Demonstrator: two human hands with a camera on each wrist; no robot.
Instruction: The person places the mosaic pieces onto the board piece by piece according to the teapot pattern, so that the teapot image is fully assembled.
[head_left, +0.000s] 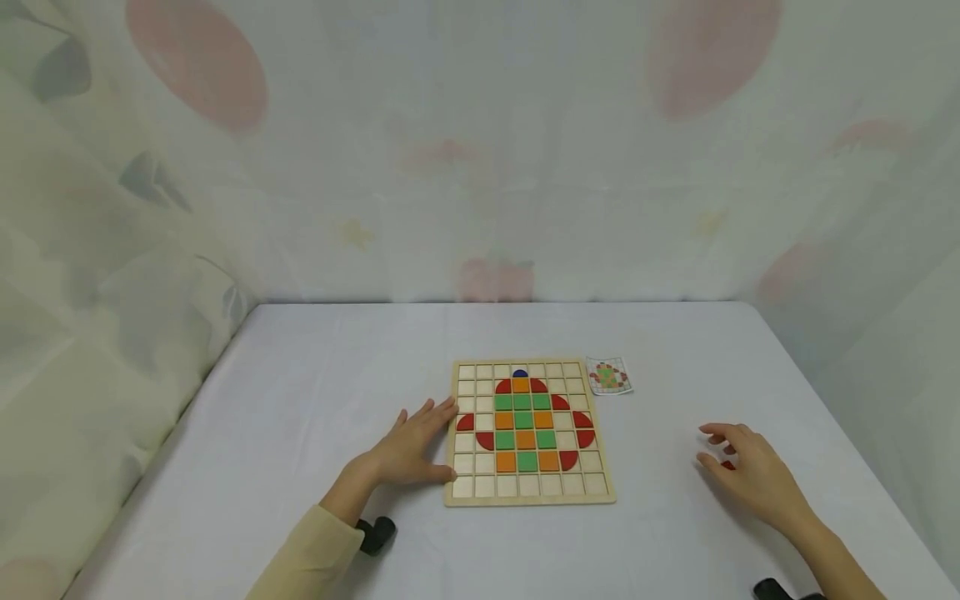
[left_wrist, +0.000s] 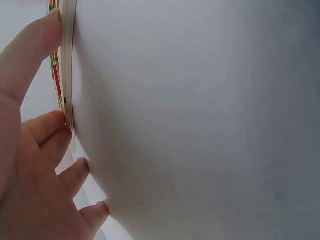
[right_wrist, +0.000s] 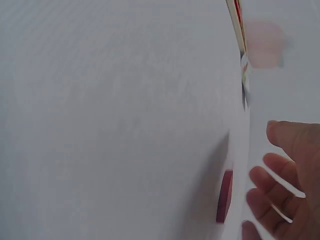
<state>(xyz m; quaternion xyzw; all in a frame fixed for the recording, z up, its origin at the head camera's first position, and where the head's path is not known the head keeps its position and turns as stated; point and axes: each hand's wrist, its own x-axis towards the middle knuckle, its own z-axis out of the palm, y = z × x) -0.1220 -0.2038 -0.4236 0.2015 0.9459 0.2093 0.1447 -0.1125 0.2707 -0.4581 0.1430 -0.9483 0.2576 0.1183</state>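
A wooden grid board (head_left: 528, 490) lies on the white table, with green and orange squares, red quarter-circle pieces and one blue piece (head_left: 520, 373) at its top. My left hand (head_left: 411, 446) rests along the board's left edge, fingers spread and fairly straight, thumb and fingertips touching the rim. Out to the right, my right hand (head_left: 757, 479) hovers low over the table with fingers loosely bent and a gap between thumb and fingertips. Beneath it a single red piece (right_wrist: 225, 196) lies on the cloth, apart from the fingers in the right wrist view.
A small pattern card (head_left: 609, 377) with a coloured picture lies beside the board's upper right corner. Black wrist straps (head_left: 377, 535) show at both wrists. Patterned curtains (head_left: 480, 167) hang behind and on both sides of the table (head_left: 337, 358).
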